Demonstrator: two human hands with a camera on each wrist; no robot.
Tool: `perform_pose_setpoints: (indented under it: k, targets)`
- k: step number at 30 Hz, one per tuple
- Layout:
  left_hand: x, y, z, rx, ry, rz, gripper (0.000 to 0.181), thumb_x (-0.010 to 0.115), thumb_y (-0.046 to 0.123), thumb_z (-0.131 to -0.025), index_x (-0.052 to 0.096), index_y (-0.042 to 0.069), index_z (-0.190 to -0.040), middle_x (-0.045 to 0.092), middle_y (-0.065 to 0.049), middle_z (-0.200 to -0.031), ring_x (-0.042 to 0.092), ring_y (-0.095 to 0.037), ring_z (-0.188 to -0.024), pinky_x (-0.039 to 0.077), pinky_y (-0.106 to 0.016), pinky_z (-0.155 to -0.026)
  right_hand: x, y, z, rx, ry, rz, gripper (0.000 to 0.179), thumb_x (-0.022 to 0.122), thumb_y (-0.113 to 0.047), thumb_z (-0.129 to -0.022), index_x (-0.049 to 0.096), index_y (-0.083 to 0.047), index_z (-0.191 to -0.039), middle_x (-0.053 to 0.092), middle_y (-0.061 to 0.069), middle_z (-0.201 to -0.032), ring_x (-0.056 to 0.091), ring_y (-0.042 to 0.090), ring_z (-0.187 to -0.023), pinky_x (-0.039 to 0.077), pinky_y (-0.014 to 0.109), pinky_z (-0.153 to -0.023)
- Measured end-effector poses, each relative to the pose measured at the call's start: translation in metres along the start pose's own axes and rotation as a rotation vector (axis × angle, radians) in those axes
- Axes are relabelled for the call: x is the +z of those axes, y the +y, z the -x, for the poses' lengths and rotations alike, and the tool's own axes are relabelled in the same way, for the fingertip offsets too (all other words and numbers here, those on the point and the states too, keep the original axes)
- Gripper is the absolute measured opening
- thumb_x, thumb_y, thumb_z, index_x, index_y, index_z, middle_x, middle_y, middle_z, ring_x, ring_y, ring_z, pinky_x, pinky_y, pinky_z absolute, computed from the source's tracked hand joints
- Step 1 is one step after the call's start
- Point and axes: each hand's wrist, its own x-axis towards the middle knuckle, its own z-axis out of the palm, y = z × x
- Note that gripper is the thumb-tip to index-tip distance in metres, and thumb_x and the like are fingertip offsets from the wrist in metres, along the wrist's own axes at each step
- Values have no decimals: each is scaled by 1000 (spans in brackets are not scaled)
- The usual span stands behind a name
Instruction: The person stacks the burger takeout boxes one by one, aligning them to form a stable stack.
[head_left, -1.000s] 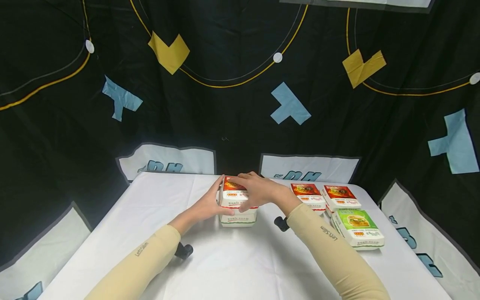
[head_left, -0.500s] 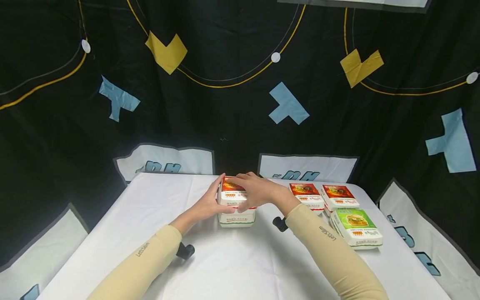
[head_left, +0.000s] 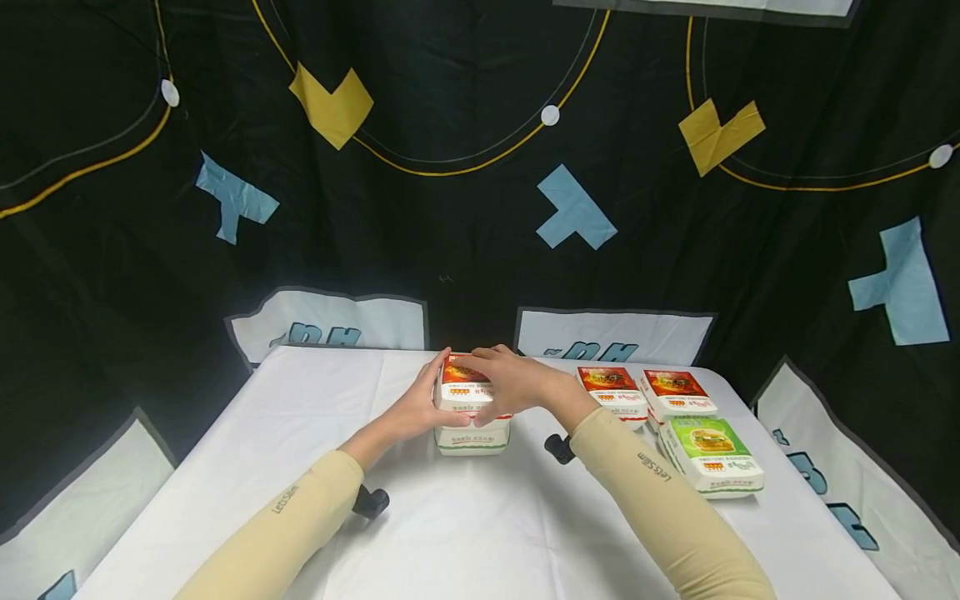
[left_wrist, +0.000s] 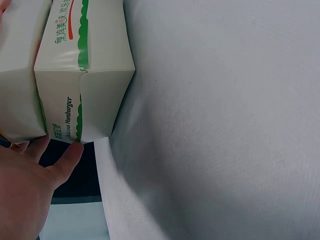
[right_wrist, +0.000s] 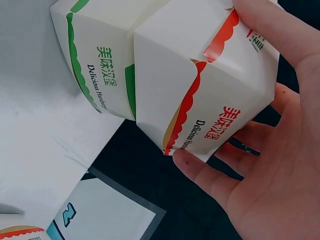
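A white burger box with a red burger-picture top [head_left: 463,396] sits on a green-trimmed burger box [head_left: 472,442] at the table's middle, toward the back. My left hand [head_left: 412,410] grips the upper box's left side, thumb in front and fingers behind. In the left wrist view, one fingertip touches the lower box's side near its far edge. On the right side, my right hand [head_left: 521,382] holds the upper box, its thumb at the front. The right wrist view shows that box's red-scalloped side [right_wrist: 200,125] with fingers around its edges. My right hand hides part of its top.
Two red-topped burger boxes [head_left: 611,387] [head_left: 678,392] stand at the table's back right. A green-topped burger box [head_left: 712,454] lies in front of them. White cloth covers the table [head_left: 450,525]. Behind it hangs a black curtain [head_left: 450,242] with taped cables.
The head view has shifted slightly, so everything sits a little further left. Both hands keep their places on the stacked boxes.
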Motion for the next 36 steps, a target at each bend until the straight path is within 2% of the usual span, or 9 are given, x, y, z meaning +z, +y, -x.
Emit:
perform_pose_setpoints:
  k: [5,13,22,31,36]
  targets:
    - [1,0,0,-1,17,-15,122,88,45,-73,6,30,-162,18,-3,-164,33,-29,-143,34,-60,-114,-1,-1,1,12,-7,-2,99,85,-50,-75,30,-41,-157,33,-3,-163,33,22,-140,51,46,-99]
    - [-1,2,1,14,18,-38,121,88,44,-74,7,27,-162,18,-6,-165,32,-31,-145,32,-61,-115,-1,0,3,11,-26,-22,98,85,-46,-77,28,-43,-157,27,-1,-165,29,24,-143,52,47,-99]
    - [-2,-1,-1,2,31,-35,119,89,45,-71,10,35,-160,21,-3,-164,32,-29,-144,33,-60,-115,-3,3,6,23,-18,-62,97,86,-42,-76,32,-40,-156,26,0,-166,28,25,-144,52,43,-98]
    - [-1,-2,0,-7,27,-43,120,90,43,-71,11,32,-161,22,-4,-163,32,-29,-144,33,-60,-115,-5,6,20,20,6,-113,93,87,-40,-76,38,-39,-154,31,0,-163,33,25,-140,53,47,-96]
    - [-3,2,-1,-10,33,-48,120,90,44,-71,11,35,-160,23,-3,-163,31,-28,-145,33,-62,-114,-11,12,29,32,29,-103,90,85,-44,-78,37,-40,-154,31,0,-164,32,28,-144,50,57,-99]
